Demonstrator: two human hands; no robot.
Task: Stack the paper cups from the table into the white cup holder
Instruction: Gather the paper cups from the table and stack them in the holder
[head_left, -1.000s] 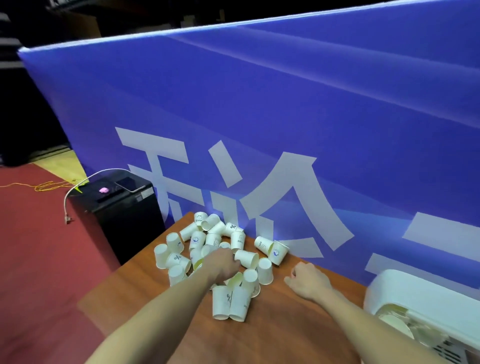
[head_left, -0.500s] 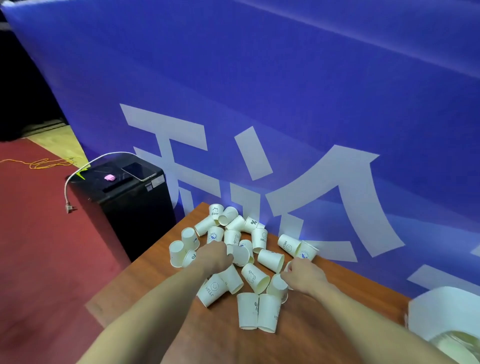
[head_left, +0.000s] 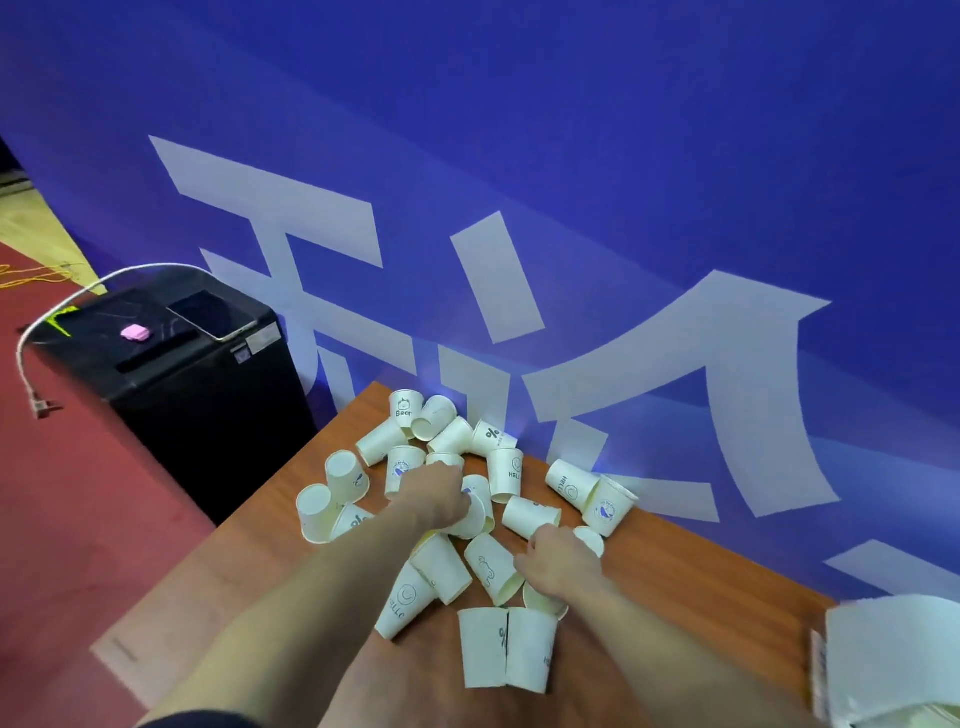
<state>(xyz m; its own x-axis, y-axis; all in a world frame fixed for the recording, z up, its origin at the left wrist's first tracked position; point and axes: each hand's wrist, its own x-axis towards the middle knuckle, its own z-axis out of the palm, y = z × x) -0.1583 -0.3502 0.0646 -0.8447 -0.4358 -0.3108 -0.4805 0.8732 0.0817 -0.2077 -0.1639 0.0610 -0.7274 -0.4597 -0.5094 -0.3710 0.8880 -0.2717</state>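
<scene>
Several white paper cups (head_left: 506, 475) lie scattered, upright and tipped, on the wooden table (head_left: 680, 566). My left hand (head_left: 434, 496) reaches into the middle of the pile, and its fingers curl round a tipped cup (head_left: 475, 514). A little nearer and to the right, my right hand (head_left: 558, 564) rests on the pile with its fingers curled over a cup (head_left: 540, 600) that shows under its palm. Two cups (head_left: 506, 649) stand side by side, upside down, nearest to me. The white cup holder (head_left: 893, 654) is partly in view at the bottom right edge.
A blue banner wall (head_left: 623, 208) runs along the table's far edge. Left of the table stands a black box (head_left: 208, 405) with a phone (head_left: 213, 314), a pink object (head_left: 136, 332) and a white cable (head_left: 31, 358) on it. Red floor lies beyond.
The view has tilted down and left. My right hand moved left from the bare table into the pile. My left hand stayed on the pile and closed round a cup.
</scene>
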